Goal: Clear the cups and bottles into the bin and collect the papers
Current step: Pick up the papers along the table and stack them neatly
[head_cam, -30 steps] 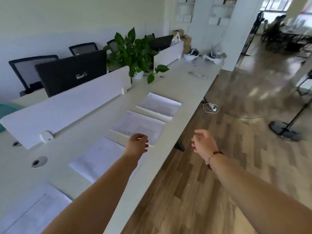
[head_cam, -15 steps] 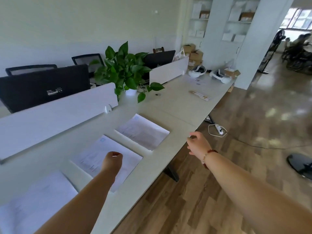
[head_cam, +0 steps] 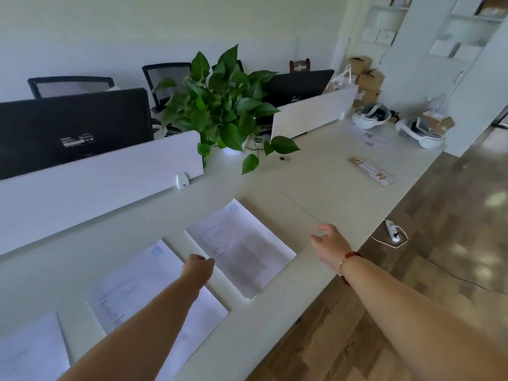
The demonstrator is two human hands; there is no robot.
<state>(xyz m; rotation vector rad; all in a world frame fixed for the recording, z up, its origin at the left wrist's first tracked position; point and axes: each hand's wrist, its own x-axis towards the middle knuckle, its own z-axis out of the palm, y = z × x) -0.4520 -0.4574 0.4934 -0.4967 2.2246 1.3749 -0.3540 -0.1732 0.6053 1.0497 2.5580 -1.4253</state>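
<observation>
Three printed papers lie in a row on the long white desk [head_cam: 316, 193]: the far paper [head_cam: 242, 246], the middle paper [head_cam: 143, 290] and a near paper [head_cam: 30, 350] at the bottom left. My left hand [head_cam: 198, 266] hovers between the far and middle papers, fingers curled in, holding nothing. My right hand [head_cam: 331, 244] reaches over the desk's front edge just right of the far paper, fingers apart and empty. No cups, bottles or bin are in sight.
White divider panels [head_cam: 90, 188] run along the desk's back, with black monitors [head_cam: 71, 127] behind. A potted green plant [head_cam: 222, 105] stands mid-desk. A flat packet [head_cam: 371, 170] and two white headsets [head_cam: 371, 115] lie farther along. Wooden floor with a power strip [head_cam: 393, 233] is on the right.
My view has shifted along the desk, bringing the far paper closer. Both hands have advanced toward the far paper, and the right hand has come from beyond the edge to over the desk.
</observation>
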